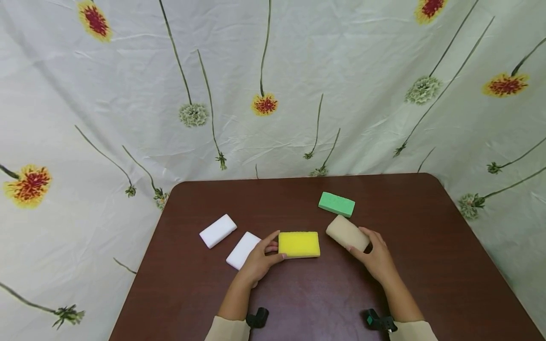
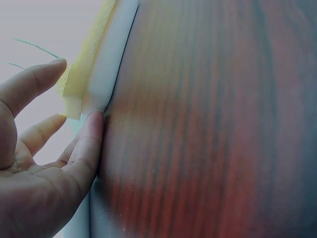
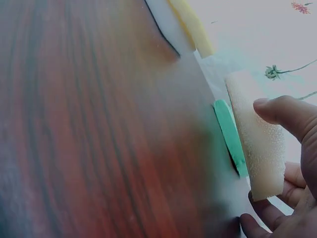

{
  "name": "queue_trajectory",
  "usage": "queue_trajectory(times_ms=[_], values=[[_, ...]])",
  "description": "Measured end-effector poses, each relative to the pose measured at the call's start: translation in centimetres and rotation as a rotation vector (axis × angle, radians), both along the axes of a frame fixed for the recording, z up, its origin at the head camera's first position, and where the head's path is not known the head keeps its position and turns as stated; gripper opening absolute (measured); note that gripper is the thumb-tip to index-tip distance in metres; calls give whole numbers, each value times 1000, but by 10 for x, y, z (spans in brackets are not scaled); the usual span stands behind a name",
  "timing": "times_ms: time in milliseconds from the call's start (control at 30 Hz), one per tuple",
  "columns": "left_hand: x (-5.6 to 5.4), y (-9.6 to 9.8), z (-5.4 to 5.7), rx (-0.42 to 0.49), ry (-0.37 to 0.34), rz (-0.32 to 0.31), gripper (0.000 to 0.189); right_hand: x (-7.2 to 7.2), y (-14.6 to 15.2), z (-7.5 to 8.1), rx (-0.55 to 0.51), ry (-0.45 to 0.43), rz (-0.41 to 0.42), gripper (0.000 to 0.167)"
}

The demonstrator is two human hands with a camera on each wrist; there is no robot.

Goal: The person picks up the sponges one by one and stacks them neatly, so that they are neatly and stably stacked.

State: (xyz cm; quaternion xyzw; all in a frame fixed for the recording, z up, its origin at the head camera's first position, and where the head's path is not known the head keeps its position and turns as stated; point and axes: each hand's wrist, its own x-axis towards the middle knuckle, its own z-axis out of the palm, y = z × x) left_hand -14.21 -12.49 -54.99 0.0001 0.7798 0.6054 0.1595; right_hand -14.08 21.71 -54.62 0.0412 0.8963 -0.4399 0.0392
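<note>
A yellow sponge [image 1: 299,244] lies on top of a white sponge [image 2: 106,69], whose side shows beneath it in the left wrist view. My left hand [image 1: 261,258] is at the left end of this pair; its thumb and fingers are spread around the end, with a fingertip touching the white layer. My right hand [image 1: 377,255] grips a beige porous sponge [image 1: 347,233] by its near right end, thumb across one face. In the right wrist view this sponge [image 3: 255,141] appears raised above the table.
A green sponge [image 1: 336,204] lies just behind the beige one. Left of my left hand are two white sponges [image 1: 218,231], the nearer one [image 1: 243,250] partly covered by the hand. The brown table [image 1: 294,303] ends at a flowered cloth [image 1: 362,142] behind.
</note>
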Motion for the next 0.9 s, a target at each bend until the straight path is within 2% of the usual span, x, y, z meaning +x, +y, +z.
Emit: queue_trajectory(times_ms=[433,467,600,667,700,900], values=[[1,2,-1,16,10,12,75,3,-14,4,-48,47,47,81],[2,3,3,17,8,13,75,3,-15,4,-50,51,51,81],[2,3,4,13,4,14,75,4,-17,5,-59,65,67,80],[2,2,4,18,6,14,75,4,-19,5,-60,78,80,78],[1,2,0,16,8,14,75,4,-20,5,-61,84,88,77],[1,1,1,24,7,17,75,4,-27,4,-77,131,144,76]])
